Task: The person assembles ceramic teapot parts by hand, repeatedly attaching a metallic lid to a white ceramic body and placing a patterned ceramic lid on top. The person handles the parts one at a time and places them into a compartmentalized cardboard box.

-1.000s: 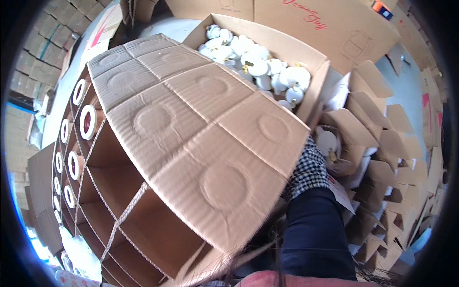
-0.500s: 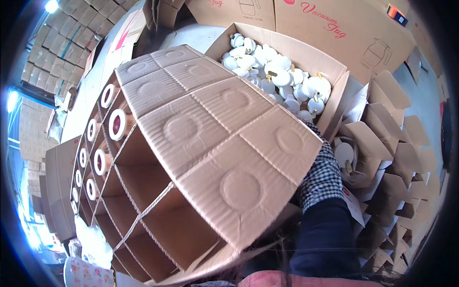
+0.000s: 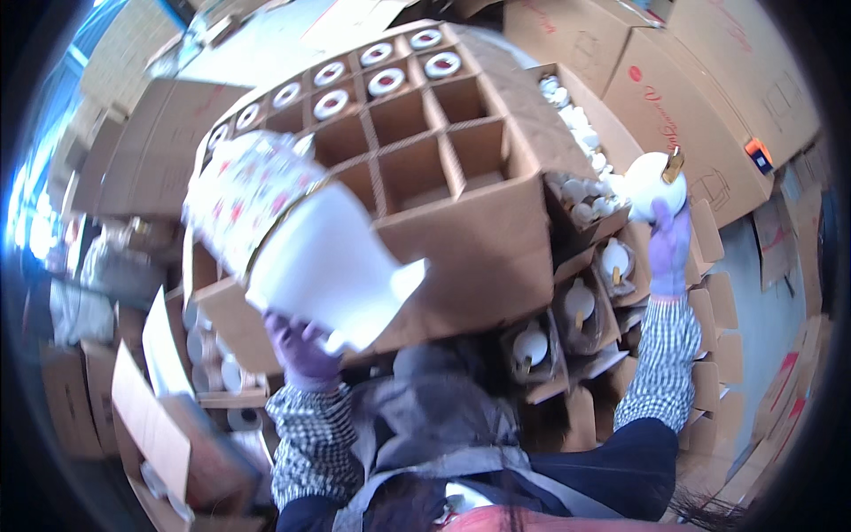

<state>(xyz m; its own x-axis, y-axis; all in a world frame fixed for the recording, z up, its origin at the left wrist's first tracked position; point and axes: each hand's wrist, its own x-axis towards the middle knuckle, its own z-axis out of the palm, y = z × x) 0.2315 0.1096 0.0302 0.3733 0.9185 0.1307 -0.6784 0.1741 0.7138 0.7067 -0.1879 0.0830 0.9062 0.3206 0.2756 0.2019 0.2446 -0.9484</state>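
at eight o'clock your left grip (image 3: 304,351) holds the floral jug (image 3: 301,244) by its white end, though blur hides how your fingers wrap. the jug, at nine, is probably stiff, slick and scratchable: cradle its body. at three, your right grip (image 3: 669,239) holds the lid (image 3: 650,189), likely light, clear of its gold lever (image 3: 675,166).

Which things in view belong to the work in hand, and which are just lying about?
Part of the work, apparently:
floral jug, in the left hand
white lid, in the right hand
divided carton
box of white lids
small open cartons

Seemingly just lying about:
orange-and-black object
large printed carton
clear plastic
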